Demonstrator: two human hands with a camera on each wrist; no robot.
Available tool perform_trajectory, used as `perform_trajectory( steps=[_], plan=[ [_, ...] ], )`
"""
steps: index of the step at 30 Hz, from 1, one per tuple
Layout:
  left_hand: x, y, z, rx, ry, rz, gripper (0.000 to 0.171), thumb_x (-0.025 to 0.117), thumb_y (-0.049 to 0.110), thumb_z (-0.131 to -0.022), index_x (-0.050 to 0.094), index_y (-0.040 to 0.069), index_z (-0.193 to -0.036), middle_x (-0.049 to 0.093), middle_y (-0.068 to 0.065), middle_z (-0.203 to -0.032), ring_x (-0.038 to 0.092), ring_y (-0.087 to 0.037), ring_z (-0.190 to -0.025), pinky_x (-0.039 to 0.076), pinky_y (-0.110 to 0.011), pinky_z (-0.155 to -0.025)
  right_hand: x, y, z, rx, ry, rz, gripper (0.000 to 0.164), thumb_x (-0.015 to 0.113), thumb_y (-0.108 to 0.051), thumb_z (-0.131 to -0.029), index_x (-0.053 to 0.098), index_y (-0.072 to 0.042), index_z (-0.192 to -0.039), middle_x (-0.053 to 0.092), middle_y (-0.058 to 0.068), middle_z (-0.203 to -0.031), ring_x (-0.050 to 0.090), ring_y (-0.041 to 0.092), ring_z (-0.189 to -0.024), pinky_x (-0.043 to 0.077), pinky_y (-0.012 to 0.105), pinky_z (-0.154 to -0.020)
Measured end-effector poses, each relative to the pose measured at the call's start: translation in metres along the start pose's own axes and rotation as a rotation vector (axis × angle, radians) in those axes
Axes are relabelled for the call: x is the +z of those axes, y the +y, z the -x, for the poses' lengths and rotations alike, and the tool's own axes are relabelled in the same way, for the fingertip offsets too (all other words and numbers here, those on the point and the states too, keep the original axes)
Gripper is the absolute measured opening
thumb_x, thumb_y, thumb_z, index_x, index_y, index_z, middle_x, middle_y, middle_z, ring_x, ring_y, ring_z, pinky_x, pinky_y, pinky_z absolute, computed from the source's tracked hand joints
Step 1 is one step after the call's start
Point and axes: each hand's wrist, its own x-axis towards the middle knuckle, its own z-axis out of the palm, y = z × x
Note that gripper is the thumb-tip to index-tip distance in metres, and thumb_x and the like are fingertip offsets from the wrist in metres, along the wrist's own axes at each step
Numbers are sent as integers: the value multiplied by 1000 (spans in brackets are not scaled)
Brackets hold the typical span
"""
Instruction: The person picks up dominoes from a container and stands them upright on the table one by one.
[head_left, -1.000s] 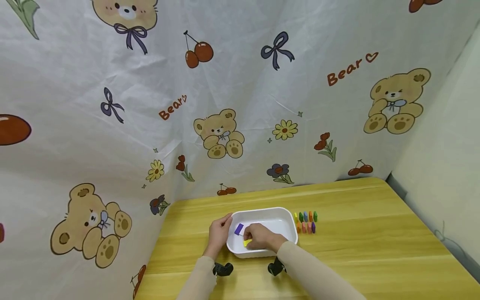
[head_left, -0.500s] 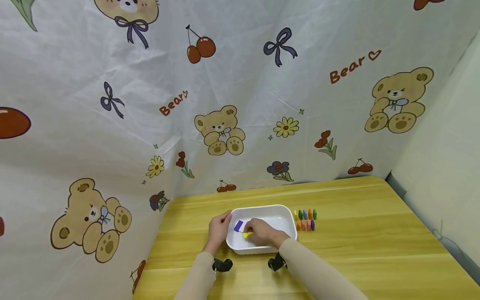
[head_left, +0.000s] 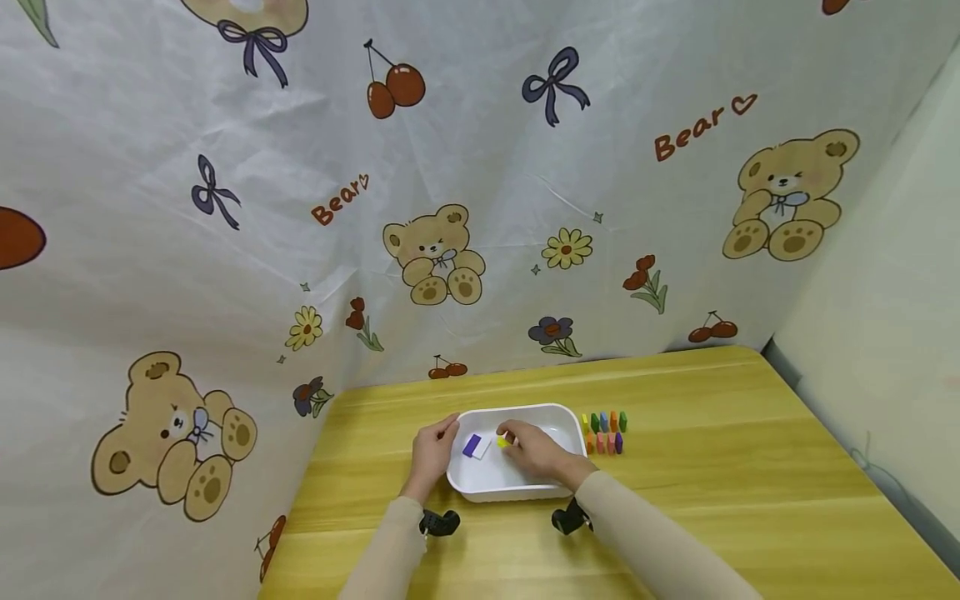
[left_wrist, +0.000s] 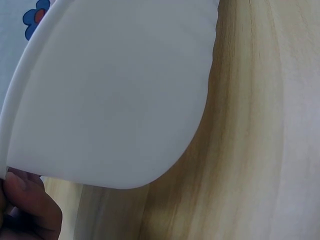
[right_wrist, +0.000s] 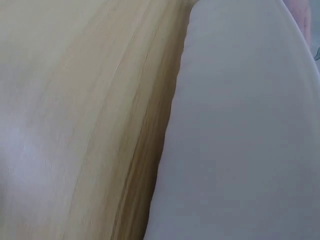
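A white tray (head_left: 517, 495) stands on the wooden table. At its left end my left hand (head_left: 431, 454) grips the rim; in the left wrist view, fingers (left_wrist: 35, 202) curl at the edge of the tray wall (left_wrist: 115, 100). My right hand (head_left: 542, 452) reaches into the tray and pinches a small yellow block (head_left: 502, 442) between thumb and fingers, which partly hide it. To its left, a purple block (head_left: 472, 446) and a white block (head_left: 482, 448) lie side by side on the tray floor. The right wrist view shows mostly the tray's outer wall (right_wrist: 240, 130).
Right of the tray, several small coloured blocks (head_left: 604, 432) stand in two rows on the table (head_left: 705, 467). A white cloth (head_left: 502, 167) printed with bears hangs behind the table. A cable (head_left: 870, 454) is at the right.
My right hand has moved the yellow block away from me and slightly right inside the tray, uncovering more of the white block. My left hand stays at the tray's rim.
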Motion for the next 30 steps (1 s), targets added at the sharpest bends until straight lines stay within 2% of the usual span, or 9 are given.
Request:
perform_trajectory(
  steps=[8,19,30],
  plan=[
    [2,2,1,3,-6,-23,34,58,29,-107,69,15,-137,66,-8,-141,57,-31,-137,51,-48,-111,-9,4,6,-33,12,40,19,64,-4,-99,67,-2,-118,66,5,-106,60,18,-97,56,37,-85],
    [2,2,0,-5,-1,-17,33,58,29,-107,69,17,-136,66,-8,-141,58,-31,-136,52,-47,-111,-18,4,13,-11,-16,-8,18,67,-3,-98,66,-3,-116,67,4,-111,63,18,-100,58,37,-86],
    [3,0,-3,2,5,-9,34,60,29,-106,70,16,-136,66,-7,-141,59,-30,-136,52,-47,-110,-38,6,26,-62,-11,-25,19,65,2,-97,64,1,-115,66,11,-113,68,28,-104,61,43,-91]
  ],
)
